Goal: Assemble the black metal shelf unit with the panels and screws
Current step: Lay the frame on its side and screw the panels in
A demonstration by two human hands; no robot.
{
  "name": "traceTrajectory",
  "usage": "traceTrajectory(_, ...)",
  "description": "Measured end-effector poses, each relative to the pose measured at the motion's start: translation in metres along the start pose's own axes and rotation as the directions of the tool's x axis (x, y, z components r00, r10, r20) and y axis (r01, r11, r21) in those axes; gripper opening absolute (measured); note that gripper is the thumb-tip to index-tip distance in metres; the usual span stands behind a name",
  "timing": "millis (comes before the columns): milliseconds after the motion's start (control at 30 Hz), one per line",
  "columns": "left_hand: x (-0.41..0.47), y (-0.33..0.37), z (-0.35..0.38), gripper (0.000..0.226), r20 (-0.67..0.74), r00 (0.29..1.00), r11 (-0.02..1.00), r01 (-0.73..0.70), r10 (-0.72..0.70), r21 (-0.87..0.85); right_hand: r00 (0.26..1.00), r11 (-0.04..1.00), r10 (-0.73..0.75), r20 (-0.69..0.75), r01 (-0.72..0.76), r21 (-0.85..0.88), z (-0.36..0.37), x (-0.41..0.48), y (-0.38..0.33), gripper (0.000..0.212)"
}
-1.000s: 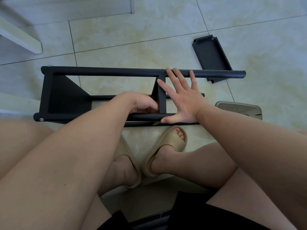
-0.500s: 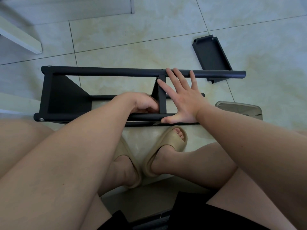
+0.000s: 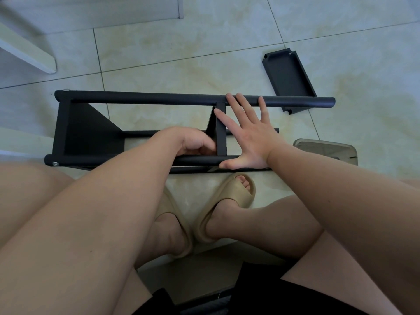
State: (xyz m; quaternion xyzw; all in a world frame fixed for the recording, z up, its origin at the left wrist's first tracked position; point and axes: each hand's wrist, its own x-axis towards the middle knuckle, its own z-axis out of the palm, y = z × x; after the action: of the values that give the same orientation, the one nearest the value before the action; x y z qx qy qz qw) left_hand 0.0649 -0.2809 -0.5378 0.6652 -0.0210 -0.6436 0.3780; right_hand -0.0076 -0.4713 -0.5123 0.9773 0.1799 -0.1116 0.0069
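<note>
The frame (image 3: 141, 99) lies on the floor (image 3: 181, 53), just beyond the slippers (image 3: 229, 196). An end panel (image 3: 86, 130) sits in its left end and a mid panel (image 3: 221, 133) crosses its middle. The left hand (image 3: 193, 142) is inside the frame, against the mid panel's left side. The right hand (image 3: 247, 137) lies flat just right of that panel, spanning both long tubes. A loose panel (image 3: 288, 80) lies behind the frame's right end, and a tray (image 3: 327, 148) lies right of it.
</note>
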Motion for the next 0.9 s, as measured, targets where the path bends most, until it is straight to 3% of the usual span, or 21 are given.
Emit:
traceTrajectory(100,0.0006,-0.0016,-0.002,0.034,0.037,0.999,1.0,-0.011,0.011,-0.018,1.0,1.0,0.001,0.002,-0.001,0.006,0.0004,-0.0002,-0.0001,0.124)
traceTrajectory(267,0.0,-0.002,-0.0019,0.047,0.072,0.997,1.0,-0.013,0.015,-0.026,1.0,1.0,0.002,-0.008,-0.002,0.007,0.0011,-0.0005,-0.0001,0.124)
traceTrajectory(433,-0.0007,0.0,0.0015,0.015,0.028,0.998,0.995,-0.045,0.048,-0.086,1.0,1.0,0.004,-0.012,-0.003,0.007,0.0016,-0.0002,0.0003,0.124)
traceTrajectory(900,-0.0031,0.0038,0.005,0.03,0.035,0.994,0.99,-0.097,0.101,-0.104,1.0,1.0,-0.01,-0.025,0.011,0.023,0.0027,0.0009,0.0017,0.124)
